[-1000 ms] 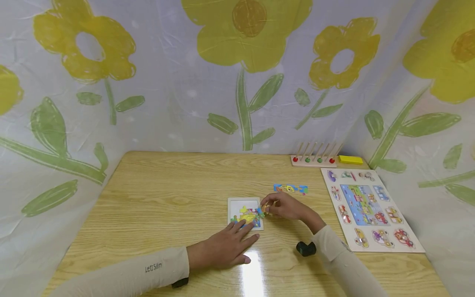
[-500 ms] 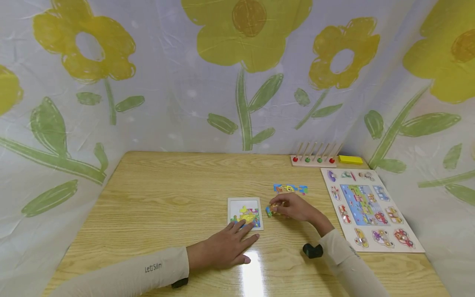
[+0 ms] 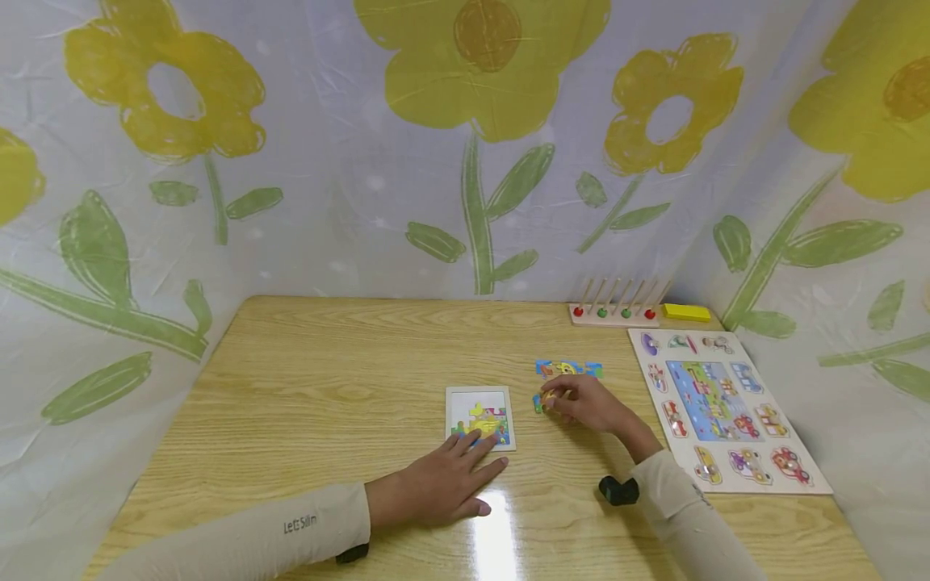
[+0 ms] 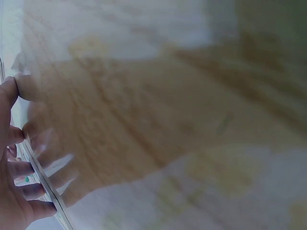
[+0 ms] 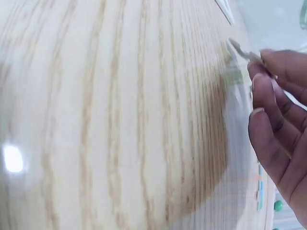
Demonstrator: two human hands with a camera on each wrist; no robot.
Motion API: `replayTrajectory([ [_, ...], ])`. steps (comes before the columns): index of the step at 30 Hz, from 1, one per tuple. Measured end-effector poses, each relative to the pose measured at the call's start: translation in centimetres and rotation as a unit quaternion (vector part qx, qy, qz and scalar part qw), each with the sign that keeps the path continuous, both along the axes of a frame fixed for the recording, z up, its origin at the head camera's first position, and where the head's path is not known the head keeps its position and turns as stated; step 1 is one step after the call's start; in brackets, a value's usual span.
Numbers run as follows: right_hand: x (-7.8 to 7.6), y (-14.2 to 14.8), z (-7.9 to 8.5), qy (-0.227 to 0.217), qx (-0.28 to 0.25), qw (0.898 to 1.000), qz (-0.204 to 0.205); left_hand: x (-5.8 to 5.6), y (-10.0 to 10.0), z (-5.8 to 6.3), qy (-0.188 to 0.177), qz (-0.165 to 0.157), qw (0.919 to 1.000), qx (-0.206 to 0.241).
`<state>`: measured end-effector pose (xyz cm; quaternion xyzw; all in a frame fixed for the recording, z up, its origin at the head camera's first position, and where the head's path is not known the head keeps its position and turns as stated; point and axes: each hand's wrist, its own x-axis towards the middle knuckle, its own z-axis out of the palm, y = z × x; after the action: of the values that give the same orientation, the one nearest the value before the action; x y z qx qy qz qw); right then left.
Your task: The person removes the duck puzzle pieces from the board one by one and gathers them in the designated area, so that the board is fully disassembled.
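Note:
A small square puzzle tray (image 3: pixel 449 403) with a pale frame lies mid-table, its lower part filled with yellow, green and blue jigsaw pieces (image 3: pixel 488 424). My left hand (image 3: pixel 436 484) rests with spread, straight fingers over the tray's near edge, hiding part of the pieces. To the right of the tray, my right hand (image 3: pixel 592 403) pinches a jigsaw piece (image 3: pixel 538 403), blue and green at its end, between thumb and fingers. The right wrist view shows this jigsaw piece (image 5: pixel 242 51) edge-on, above the table. Just beyond that hand lie several more jigsaw pieces (image 3: pixel 563 368) in a row.
On the right lies a large knob puzzle board (image 3: pixel 777 432) with vehicle pictures. Behind it stand a peg rack (image 3: pixel 613 316) with red and green beads and a yellow block (image 3: pixel 686 312). A flowered curtain (image 3: pixel 327 202) borders the wooden table (image 3: pixel 320 371).
My right hand has drawn the jigsaw piece away from the tray's right edge, moving right and slightly farther back toward the loose row. My left hand has stayed in place.

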<state>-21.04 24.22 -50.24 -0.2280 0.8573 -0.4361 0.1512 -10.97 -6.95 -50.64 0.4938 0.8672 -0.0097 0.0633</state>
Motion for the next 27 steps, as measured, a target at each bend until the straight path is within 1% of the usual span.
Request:
replayTrajectory([
  [7, -0.18, -0.10, -0.02, -0.004, 0.012, 0.999, -0.035, 0.02, 0.00, -0.05, 0.002, 0.001, 1.0000, 0.003],
  [14, -0.24, -0.19, 0.05, -0.024, 0.006, 0.999, -0.045, 0.00, 0.06, 0.03, 0.004, 0.003, 1.0000, -0.007],
  [18, -0.40, -0.10, -0.10, -0.029, 0.013, 0.998, -0.053, -0.04, 0.05, 0.02, 0.009, 0.001, 1.0000, -0.004],
  [23, -0.65, -0.11, -0.15, -0.001, 0.048, 0.997, -0.058, -0.01, -0.01, -0.07, 0.012, 0.000, 0.9999, -0.001],
  [27, -0.78, -0.12, -0.07, 0.024, 0.069, 0.996, -0.053, 0.02, -0.03, -0.08, 0.014, -0.001, 0.9999, 0.001],
])
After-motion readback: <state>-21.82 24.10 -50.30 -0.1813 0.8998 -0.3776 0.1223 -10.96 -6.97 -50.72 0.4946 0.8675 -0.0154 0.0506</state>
